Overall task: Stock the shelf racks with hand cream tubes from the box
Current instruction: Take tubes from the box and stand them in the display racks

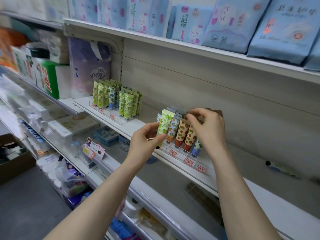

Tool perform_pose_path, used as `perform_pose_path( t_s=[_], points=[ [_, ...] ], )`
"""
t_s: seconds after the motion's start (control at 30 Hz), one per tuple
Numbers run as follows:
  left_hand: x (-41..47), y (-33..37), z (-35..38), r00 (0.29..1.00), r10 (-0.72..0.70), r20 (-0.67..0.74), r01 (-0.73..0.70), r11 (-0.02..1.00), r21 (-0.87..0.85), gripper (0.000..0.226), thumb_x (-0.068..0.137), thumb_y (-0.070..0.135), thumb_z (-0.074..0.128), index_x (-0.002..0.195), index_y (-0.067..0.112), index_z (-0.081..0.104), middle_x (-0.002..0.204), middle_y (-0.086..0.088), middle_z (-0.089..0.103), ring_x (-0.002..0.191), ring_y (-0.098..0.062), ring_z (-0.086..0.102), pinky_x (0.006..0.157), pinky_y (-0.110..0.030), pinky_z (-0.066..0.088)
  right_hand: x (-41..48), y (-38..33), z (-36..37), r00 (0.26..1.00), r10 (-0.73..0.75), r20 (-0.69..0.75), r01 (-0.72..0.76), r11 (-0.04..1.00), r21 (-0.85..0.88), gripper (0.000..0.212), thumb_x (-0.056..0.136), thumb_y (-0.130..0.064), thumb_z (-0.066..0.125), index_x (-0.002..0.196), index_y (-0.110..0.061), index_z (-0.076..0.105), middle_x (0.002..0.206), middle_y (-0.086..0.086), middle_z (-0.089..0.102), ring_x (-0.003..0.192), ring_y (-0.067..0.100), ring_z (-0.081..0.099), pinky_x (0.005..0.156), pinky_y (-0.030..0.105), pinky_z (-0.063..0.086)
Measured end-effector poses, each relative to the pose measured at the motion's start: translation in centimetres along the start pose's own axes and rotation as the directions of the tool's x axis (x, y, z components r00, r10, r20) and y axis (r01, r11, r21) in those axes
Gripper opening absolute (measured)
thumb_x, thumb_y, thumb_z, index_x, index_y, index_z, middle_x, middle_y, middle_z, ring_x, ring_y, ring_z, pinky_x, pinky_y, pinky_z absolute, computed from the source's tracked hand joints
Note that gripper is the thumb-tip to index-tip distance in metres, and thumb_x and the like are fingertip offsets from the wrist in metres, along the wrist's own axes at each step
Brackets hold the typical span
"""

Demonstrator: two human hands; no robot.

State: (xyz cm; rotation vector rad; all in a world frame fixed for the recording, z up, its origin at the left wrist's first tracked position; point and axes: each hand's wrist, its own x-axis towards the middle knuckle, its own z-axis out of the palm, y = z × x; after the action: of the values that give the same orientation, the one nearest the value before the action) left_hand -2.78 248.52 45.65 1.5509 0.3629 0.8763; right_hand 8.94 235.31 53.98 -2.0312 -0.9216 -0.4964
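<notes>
On the middle shelf (233, 163) stands a clear rack (187, 157) with upright hand cream tubes in orange, strawberry (181, 130) and blue patterns. My left hand (147, 141) grips a green-patterned tube (164, 125) at the rack's left end, standing upright. My right hand (207, 125) reaches over the rack's top, its fingertips pinching the top of a tube in the back rows. A second clear rack (119, 115) further left holds several green and blue tubes (124, 103). The box is not in view.
Blue soft packs (190, 23) line the upper shelf. Tissue packs (90, 66) and boxes stand left of the racks. Lower shelves hold small boxes, a pink sign (94, 150) and bagged goods. A cardboard carton (12, 158) sits on the floor at left. A lone tube (277, 168) lies on the shelf at right.
</notes>
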Motion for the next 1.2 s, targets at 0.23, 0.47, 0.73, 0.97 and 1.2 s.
perform_pose_path(
  t_s=[0.23, 0.47, 0.73, 0.97, 1.2],
  points=[
    [-0.5, 1.1, -0.4, 0.995, 0.090, -0.050, -0.090, 0.996, 0.002, 0.032, 0.082, 0.008, 0.073, 0.111, 0.020, 0.067, 0.099, 0.005, 0.072, 0.093, -0.011, 0.068, 0.073, -0.026, 0.057, 0.5, -3.3, 2.5, 0.982, -0.140, 0.128, 0.116, 0.977, 0.177, 0.018, 0.089, -0.044, 0.061, 0.091, -0.032, 0.074, 0.083, -0.017, 0.070, 0.093, 0.007, 0.061, 0.077, 0.025, 0.048],
    [-0.1, 0.4, -3.1, 0.980, 0.113, -0.164, -0.107, 0.993, 0.046, 0.037, 0.079, 0.009, 0.076, 0.102, 0.036, 0.065, 0.097, 0.008, 0.072, 0.093, -0.009, 0.067, 0.083, -0.041, 0.057, 1.3, -5.2, 5.5, 0.957, -0.183, 0.225, 0.128, 0.962, 0.240, 0.016, 0.084, -0.038, 0.069, 0.084, -0.024, 0.076, 0.071, -0.012, 0.068, 0.072, 0.002, 0.061, 0.069, 0.025, 0.050],
    [3.9, -1.7, -8.7, 0.979, 0.074, -0.192, -0.065, 0.996, 0.054, 0.040, 0.078, 0.013, 0.078, 0.104, 0.038, 0.062, 0.102, 0.013, 0.068, 0.093, -0.002, 0.065, 0.083, -0.035, 0.058, 3.3, -8.2, 11.3, 0.937, -0.176, 0.303, 0.113, 0.970, 0.214, 0.012, 0.082, -0.034, 0.070, 0.084, -0.024, 0.076, 0.072, -0.009, 0.070, 0.072, 0.009, 0.063, 0.073, 0.037, 0.054],
    [9.0, -3.3, -15.0, 0.990, 0.080, -0.115, -0.071, 0.994, 0.081, 0.033, 0.080, 0.012, 0.076, 0.110, 0.024, 0.068, 0.102, 0.010, 0.070, 0.091, -0.003, 0.065, 0.078, -0.017, 0.053, 6.5, -10.1, 17.5, 0.976, -0.042, 0.215, -0.007, 0.974, 0.226, 0.013, 0.074, -0.037, 0.074, 0.077, -0.024, 0.075, 0.065, -0.011, 0.069, 0.063, 0.005, 0.060, 0.067, 0.035, 0.054],
    [12.7, -5.3, -19.5, 0.987, 0.107, -0.116, -0.082, 0.975, 0.206, 0.029, 0.086, 0.013, 0.069, 0.112, 0.028, 0.068, 0.105, 0.013, 0.068, 0.092, 0.002, 0.063, 0.082, -0.019, 0.054, 8.3, -11.4, 20.9, 0.995, 0.038, 0.095, -0.057, 0.977, 0.206, 0.012, 0.072, -0.038, 0.075, 0.076, -0.027, 0.077, 0.066, -0.014, 0.069, 0.065, 0.005, 0.060, 0.068, 0.031, 0.052]
  ],
)
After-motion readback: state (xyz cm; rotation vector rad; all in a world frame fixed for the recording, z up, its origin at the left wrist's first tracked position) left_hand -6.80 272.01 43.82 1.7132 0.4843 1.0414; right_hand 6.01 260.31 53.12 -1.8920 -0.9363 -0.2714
